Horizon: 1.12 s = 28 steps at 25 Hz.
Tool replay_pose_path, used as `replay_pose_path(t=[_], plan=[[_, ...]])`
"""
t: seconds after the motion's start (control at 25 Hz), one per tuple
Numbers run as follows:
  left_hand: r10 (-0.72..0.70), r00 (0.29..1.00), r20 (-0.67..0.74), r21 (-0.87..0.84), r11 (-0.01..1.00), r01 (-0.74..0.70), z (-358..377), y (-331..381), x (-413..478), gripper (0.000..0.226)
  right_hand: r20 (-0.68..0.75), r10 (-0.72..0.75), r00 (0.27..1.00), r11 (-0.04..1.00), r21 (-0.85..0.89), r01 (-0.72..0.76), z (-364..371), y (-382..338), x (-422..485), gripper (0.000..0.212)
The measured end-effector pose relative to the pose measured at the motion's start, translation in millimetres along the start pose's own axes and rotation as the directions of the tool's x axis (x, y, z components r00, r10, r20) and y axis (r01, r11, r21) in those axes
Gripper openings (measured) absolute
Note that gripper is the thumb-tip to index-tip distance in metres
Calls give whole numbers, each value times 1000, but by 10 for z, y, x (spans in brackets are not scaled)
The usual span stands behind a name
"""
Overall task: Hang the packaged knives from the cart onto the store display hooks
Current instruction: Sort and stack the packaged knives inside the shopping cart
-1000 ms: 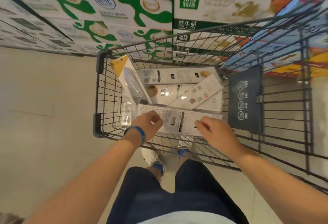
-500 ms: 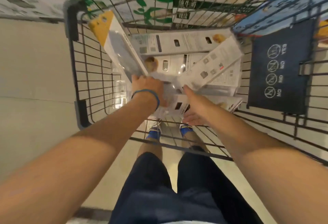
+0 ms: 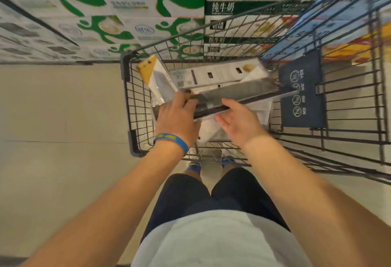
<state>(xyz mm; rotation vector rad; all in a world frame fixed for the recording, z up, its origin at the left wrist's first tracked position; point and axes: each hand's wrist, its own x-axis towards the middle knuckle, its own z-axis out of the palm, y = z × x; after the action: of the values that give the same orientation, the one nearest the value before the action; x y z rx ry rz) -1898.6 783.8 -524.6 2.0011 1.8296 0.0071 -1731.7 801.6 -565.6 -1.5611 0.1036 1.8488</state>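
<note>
Several packaged knives (image 3: pixel 218 74) lay in the cart (image 3: pixel 135 97), and one was held above the pile. Against the cart's left wall leaned a yellow-topped pack (image 3: pixel 156 78), its yellow end toward the cart's far side. Just inside that wall, near the cart's near end, the left hand (image 3: pixel 177 118) had its fingers curled over the left end of the lifted pack (image 3: pixel 243 93) and gripped it there.

That pack looked light for its length but stiff. It appeared to be a flat card-and-plastic sleeve, probably slick on its clear face, with the blade's weight along the middle. Held by one end alone it would likely droop or twist, so a second hold under the middle seemed wise. The edges offered surer purchase than the glossy face.

Its long axis ran across the cart, from the near left corner toward the far right side. The right end was blurred, and I could not tell which end carried the hang hole.

Toward the cart's middle the right hand (image 3: pixel 239 120) was spread palm up, fingers straight at the pack's near edge, holding nothing. Whether it touched the pack was unclear. On the cart's right side hung a blue panel (image 3: pixel 302 93).
</note>
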Motion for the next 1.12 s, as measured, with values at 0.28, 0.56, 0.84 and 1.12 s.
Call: replay_pose_path(t=[0.28,0.56,0.84,1.12], plan=[[-370,914,168,-452,795,405,-463,-189,82,44,62,-34,997,984,174,23,-151,-586,-359,35],[-293,936,195,-629,695,349,-648,37,256,44,62,-365,929,686,-657,313,-107,-1137,-623,30],[-321,877,357,-927,-6,375,-863,309,543,85,261,-654,710,228,-827,513,29,-1358,-891,65],[-255,923,287,-938,-270,217,-878,462,505,3,296,-627,720,244,-804,543,1,-1373,-931,72]])
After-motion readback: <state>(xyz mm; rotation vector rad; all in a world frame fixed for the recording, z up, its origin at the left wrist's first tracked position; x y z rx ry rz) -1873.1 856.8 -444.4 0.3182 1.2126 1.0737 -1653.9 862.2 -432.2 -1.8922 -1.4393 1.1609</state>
